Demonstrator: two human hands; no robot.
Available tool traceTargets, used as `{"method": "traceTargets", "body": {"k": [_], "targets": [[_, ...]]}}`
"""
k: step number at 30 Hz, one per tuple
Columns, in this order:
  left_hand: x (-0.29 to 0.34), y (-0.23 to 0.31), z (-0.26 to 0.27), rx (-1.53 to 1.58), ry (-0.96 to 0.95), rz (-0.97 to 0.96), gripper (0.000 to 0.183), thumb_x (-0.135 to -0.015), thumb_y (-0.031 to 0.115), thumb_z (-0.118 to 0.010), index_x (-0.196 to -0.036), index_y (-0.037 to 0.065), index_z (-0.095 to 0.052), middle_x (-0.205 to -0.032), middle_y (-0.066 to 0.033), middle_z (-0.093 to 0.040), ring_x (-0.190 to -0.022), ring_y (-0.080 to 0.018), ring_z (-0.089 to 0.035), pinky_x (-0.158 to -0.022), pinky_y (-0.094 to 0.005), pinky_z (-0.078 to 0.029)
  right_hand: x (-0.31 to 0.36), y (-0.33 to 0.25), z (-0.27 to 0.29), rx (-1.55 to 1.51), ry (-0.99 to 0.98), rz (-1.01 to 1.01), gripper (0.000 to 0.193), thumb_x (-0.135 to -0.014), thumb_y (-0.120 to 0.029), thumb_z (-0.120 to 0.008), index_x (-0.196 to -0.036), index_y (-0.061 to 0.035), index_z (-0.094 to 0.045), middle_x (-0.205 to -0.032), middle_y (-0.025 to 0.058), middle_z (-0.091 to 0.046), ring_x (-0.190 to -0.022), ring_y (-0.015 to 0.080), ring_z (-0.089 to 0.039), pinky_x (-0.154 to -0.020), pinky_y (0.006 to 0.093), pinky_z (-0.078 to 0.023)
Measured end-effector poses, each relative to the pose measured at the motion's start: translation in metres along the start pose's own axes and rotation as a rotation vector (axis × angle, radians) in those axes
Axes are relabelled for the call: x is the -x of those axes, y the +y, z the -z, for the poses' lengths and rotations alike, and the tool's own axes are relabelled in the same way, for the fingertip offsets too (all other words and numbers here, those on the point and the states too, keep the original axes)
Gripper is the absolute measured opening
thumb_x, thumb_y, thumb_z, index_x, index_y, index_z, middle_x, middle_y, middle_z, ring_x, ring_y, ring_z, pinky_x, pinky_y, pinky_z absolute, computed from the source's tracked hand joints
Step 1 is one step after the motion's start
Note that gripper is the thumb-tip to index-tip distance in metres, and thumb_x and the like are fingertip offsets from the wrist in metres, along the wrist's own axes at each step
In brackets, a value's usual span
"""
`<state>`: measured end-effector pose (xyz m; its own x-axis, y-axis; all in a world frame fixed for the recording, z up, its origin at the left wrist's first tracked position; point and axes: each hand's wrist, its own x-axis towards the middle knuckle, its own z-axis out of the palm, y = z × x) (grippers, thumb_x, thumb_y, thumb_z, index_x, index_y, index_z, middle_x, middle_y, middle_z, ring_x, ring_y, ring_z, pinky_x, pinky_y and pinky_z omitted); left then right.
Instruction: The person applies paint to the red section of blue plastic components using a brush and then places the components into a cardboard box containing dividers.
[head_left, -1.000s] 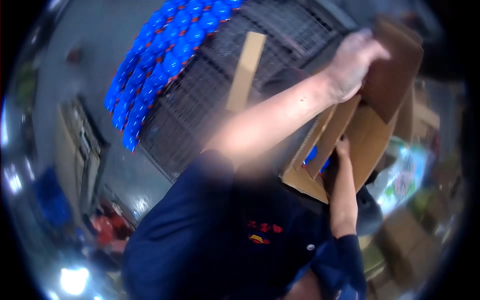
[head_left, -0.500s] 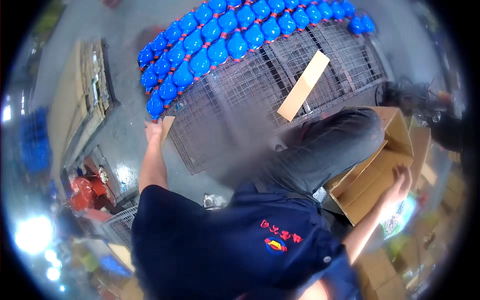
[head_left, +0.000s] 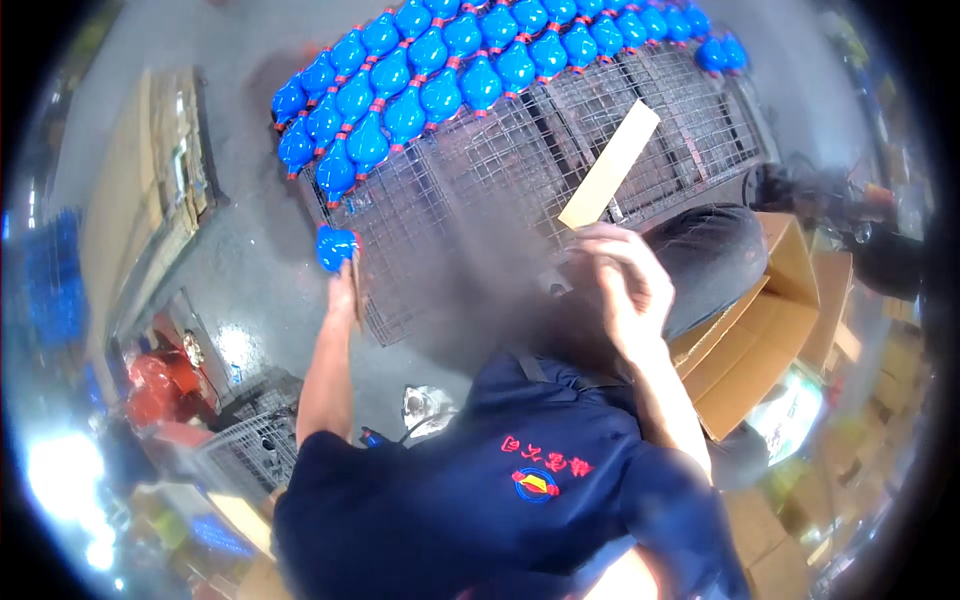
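Glossy blue rounded piece with red at its edge sits toward ten o'clock from the centre, pinched in the narrow grip of the left hand, beside a thin brown strip. The right hand, at three o'clock, has a moderately wide grip, fingers curled. Similar blue bulbs line the wire-mesh counter toward twelve.

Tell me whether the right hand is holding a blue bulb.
No: nothing blue shows at the right hand, while a blue bulb is at the fingertips of the left hand.
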<state>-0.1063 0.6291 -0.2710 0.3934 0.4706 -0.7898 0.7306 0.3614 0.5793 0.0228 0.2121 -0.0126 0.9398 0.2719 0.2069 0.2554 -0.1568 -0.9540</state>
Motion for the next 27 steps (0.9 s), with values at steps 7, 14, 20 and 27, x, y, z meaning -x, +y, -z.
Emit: {"method": "traceTargets", "body": {"k": [7, 14, 20, 27], "targets": [[0.186, 0.025, -0.093, 0.588, -0.610, 0.335, 0.039, -0.097, 0.045, -0.048, -0.104, 0.008, -0.058, -0.082, -0.0113, -0.060, -0.052, -0.0168, -0.048, -0.043, -0.0284, -0.040, 0.010, 0.050, -0.061, -0.637, -0.036, -0.826, 0.036, -0.101, -0.021, -0.051, -0.129, 0.0019, -0.049, -0.117, 0.0130, -0.061, -0.099, 0.0207, -0.063, -0.082, 0.0346, -0.055], [0.106, 0.100, -0.095, -1.457, -0.369, -0.962, 0.023, -0.094, 0.016, -0.049, -0.106, 0.006, -0.065, -0.078, -0.0040, -0.066, -0.064, -0.0166, -0.059, -0.057, -0.0296, -0.046, -0.008, 0.039, -0.024, -1.753, 0.053, -0.853, 0.073, -0.093, -0.065, -0.043, -0.117, 0.0023, -0.054, -0.120, 0.0239, -0.060, -0.110, 0.0454, -0.058, -0.095, 0.0555, -0.049], [-0.155, 0.099, 0.048, -0.920, 0.196, -0.787, 0.065, -0.087, 0.047, -0.064, -0.121, -0.008, -0.057, -0.118, -0.0272, -0.063, -0.109, -0.0372, -0.061, -0.093, -0.0434, -0.045, -0.016, 0.037, 0.031, -1.627, -0.096, -0.655, 0.085, -0.090, -0.074, -0.033, -0.113, 0.0044, -0.057, -0.109, 0.0277, -0.063, -0.100, 0.0462, -0.063, -0.087, 0.0528, -0.052], [-0.140, 0.072, -0.040, -1.131, 0.139, -0.596, 0.060, -0.096, 0.048, -0.047, -0.111, -0.007, -0.066, -0.106, -0.0293, -0.066, -0.102, -0.0399, -0.062, -0.088, -0.0434, -0.046, 0.032, 0.015, 0.088, -1.600, 0.020, -0.488, 0.091, -0.086, -0.081, -0.027, -0.107, 0.0008, -0.061, -0.105, 0.0261, -0.063, -0.093, 0.0459, -0.064, -0.073, 0.0532, -0.054]]}}
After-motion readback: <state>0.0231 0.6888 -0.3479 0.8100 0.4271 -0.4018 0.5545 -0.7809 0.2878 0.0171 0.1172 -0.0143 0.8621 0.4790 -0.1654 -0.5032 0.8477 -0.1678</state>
